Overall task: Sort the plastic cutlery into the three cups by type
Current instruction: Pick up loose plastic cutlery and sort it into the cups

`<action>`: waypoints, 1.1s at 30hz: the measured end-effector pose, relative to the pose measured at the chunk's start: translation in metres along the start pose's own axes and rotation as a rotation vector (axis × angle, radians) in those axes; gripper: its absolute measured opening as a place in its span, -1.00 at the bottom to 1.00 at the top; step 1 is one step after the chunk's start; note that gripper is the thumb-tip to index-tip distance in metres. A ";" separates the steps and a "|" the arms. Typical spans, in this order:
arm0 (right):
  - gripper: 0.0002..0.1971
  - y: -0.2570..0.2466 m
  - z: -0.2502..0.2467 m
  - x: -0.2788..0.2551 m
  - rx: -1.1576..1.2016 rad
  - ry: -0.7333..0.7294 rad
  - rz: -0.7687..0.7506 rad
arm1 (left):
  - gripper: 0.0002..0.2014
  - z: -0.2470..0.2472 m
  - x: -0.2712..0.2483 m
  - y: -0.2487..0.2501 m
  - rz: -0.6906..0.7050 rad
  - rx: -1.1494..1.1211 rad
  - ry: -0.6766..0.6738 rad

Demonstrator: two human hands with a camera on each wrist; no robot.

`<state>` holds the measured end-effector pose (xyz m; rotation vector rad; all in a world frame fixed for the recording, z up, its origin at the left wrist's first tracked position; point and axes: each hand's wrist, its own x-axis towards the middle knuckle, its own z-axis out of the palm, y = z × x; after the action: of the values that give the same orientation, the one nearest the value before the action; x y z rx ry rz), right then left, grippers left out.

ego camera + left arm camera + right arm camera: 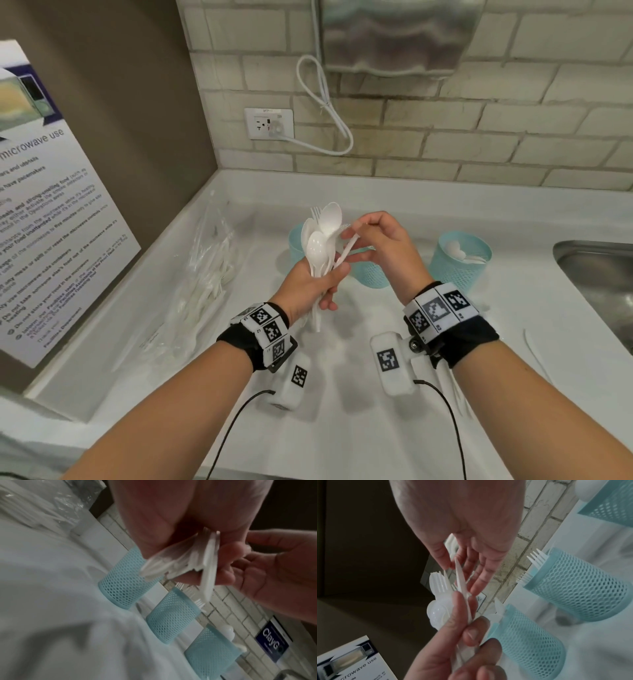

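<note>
L hand [310,284] fisted round cutlery bundle [322,236], held above tabletop [342,428] in front of three mesh cups [459,260]. R hand [380,246] pinches knife [346,251] at bundle's edge; sink [599,274] far right.

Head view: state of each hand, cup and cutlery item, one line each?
Left hand: grips the bunch.
Bunch of white plastic spoons and forks: upright, off the counter.
Right hand: pinches the knife.
White plastic knife: still in the bunch.
Right-most blue mesh cup: upright, holds spoons.
Middle blue mesh cup: holds forks.
Clear plastic bag: lying on the counter, cutlery inside.
</note>
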<state>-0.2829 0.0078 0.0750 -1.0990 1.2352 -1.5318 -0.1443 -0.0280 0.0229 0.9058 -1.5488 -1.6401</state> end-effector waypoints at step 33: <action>-0.86 0.009 0.051 0.026 -0.286 0.016 0.005 | -0.65 -0.034 0.009 0.018 0.007 0.053 0.005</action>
<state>-0.2389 -0.0305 0.0752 -1.2653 1.5007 -1.3905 -0.1199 -0.0541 0.0395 0.9304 -1.5973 -1.5969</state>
